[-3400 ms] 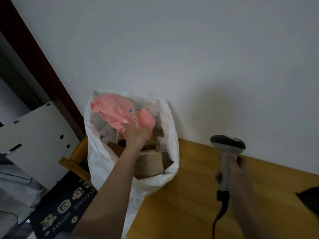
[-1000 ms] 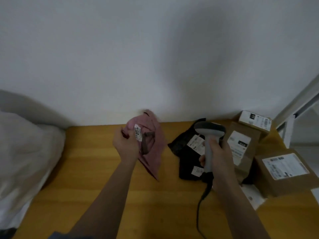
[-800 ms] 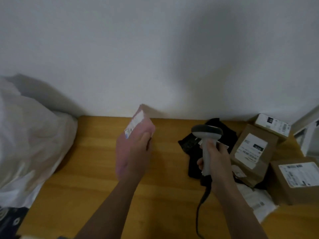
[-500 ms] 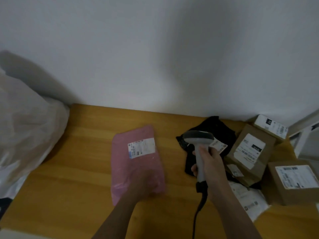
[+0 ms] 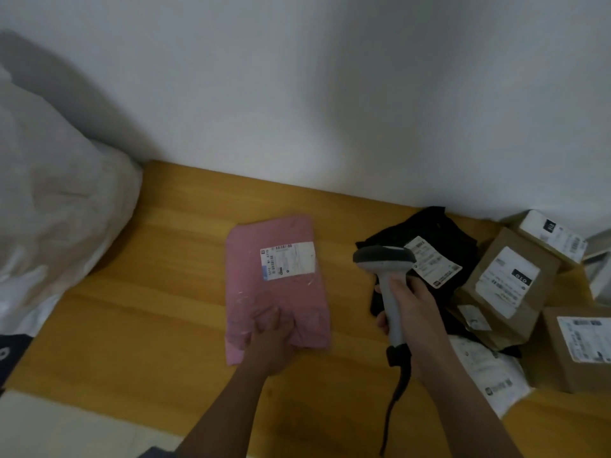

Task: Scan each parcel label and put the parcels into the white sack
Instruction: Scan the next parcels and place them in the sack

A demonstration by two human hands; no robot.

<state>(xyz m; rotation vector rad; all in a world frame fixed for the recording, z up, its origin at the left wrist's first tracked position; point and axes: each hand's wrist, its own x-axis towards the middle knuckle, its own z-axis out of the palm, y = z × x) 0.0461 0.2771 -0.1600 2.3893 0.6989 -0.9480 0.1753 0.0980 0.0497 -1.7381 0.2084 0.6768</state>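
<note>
A pink mailer parcel [image 5: 277, 285] lies flat on the wooden table [image 5: 148, 312], its white label [image 5: 287, 263] facing up. My left hand [image 5: 271, 342] holds the parcel's near end, and the plastic bunches under the curled fingers. Just right of the parcel, my right hand [image 5: 410, 312] grips the handle of a grey barcode scanner [image 5: 385, 264]. The scanner's head points left at the label's height. The white sack [image 5: 56, 206] bulges at the table's left end; its mouth is out of view.
Right of the scanner lie a black mailer [image 5: 436, 246] with a label, several brown cardboard boxes [image 5: 506, 289] and a white mailer [image 5: 486, 368]. The scanner's cable [image 5: 393, 408] trails toward me. A white wall backs the table.
After dropping a pink parcel into the sack, my left hand picked another pink parcel from the pile and laid it flat, label up. The scanner has moved closer to the label.
</note>
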